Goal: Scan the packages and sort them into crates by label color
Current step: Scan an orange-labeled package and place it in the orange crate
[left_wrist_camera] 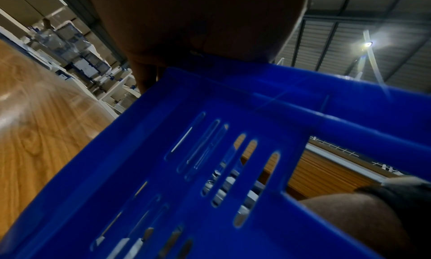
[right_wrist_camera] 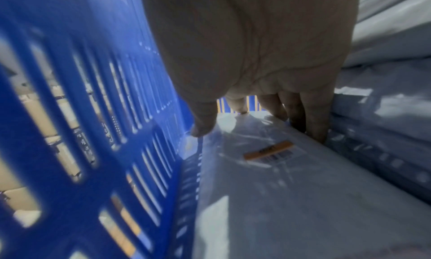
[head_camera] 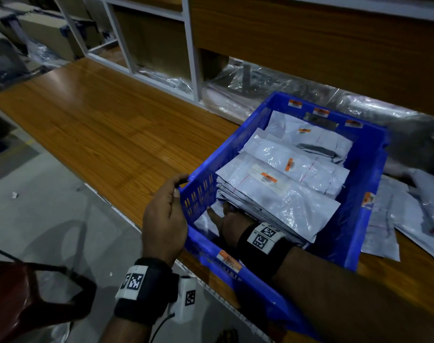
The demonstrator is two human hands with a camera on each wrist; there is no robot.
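A blue slotted crate [head_camera: 369, 169] with orange tags on its rim stands on the wooden table. It holds stacked white poly packages [head_camera: 280, 194] with orange labels [head_camera: 269, 178]. My left hand [head_camera: 172, 194] grips the crate's near left corner, thumb on the outer wall and forefinger curled to the rim. That wall [left_wrist_camera: 233, 170] fills the left wrist view under my palm [left_wrist_camera: 198, 23]. My right hand [head_camera: 229, 224] is inside the crate with straight fingers [right_wrist_camera: 268, 104]. Its tips touch a low orange-labelled package [right_wrist_camera: 279, 189] at the foot of the stack.
Loose white packages [head_camera: 389, 219] lie on the table right of the crate. Plastic-wrapped goods [head_camera: 260, 82] and a white shelf frame [head_camera: 191, 58] run along the back. Bare wooden tabletop [head_camera: 99, 125] stretches to the left. The crate's near wall sits at the table's front edge.
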